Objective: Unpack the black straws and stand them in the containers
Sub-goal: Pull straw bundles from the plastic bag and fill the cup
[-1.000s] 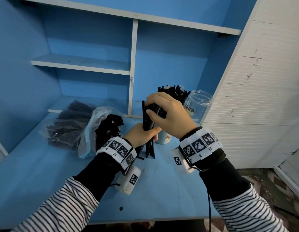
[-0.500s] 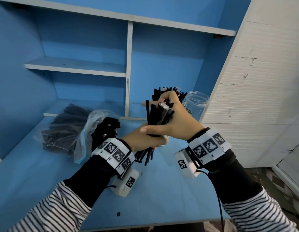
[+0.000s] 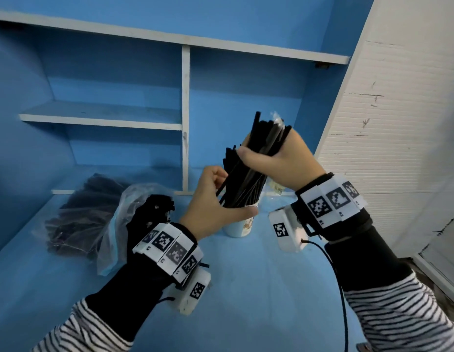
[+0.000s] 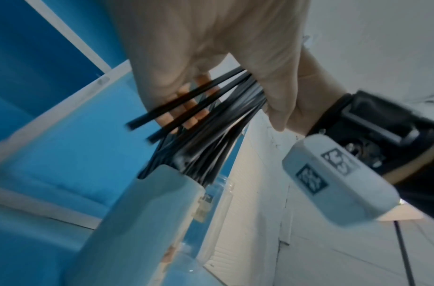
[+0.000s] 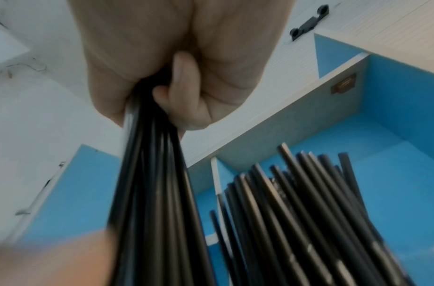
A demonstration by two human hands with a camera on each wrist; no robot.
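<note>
The right hand (image 3: 279,163) has its grip clamped around the upper part of a bundle of black straws (image 3: 261,153), fingers and thumb curled round them; in the right wrist view the fingers (image 5: 184,92) wrap tightly on the bundle (image 5: 152,183). The bundle leans, its tops up and to the right with a bit of clear wrapping at the tip, its lower ends going down into a pale paper cup (image 3: 240,224) that stands on the blue surface (image 3: 259,288) near the middle. More straws already stand in that cup, fanned out on the far left side of the held bundle (image 5: 308,203).

The left hand (image 3: 215,207) sits against the near left side of the cup's mouth, thumb stretched along the rim, fingers curled in among the straws just above it. From the left wrist view a couple of straws (image 4: 186,104) cross over the fingertips (image 4: 191,116); whether that grip truly pinches them or only steadies them I cannot tell.

Just right of the cup and mostly hidden behind the right hand stands a clear jar (image 3: 278,189). To the far left on the surface lies a clear plastic bag (image 3: 114,224) with an open mouth, holding many more black straws (image 3: 86,214). White-edged blue shelves (image 3: 104,118) rise behind.
</note>
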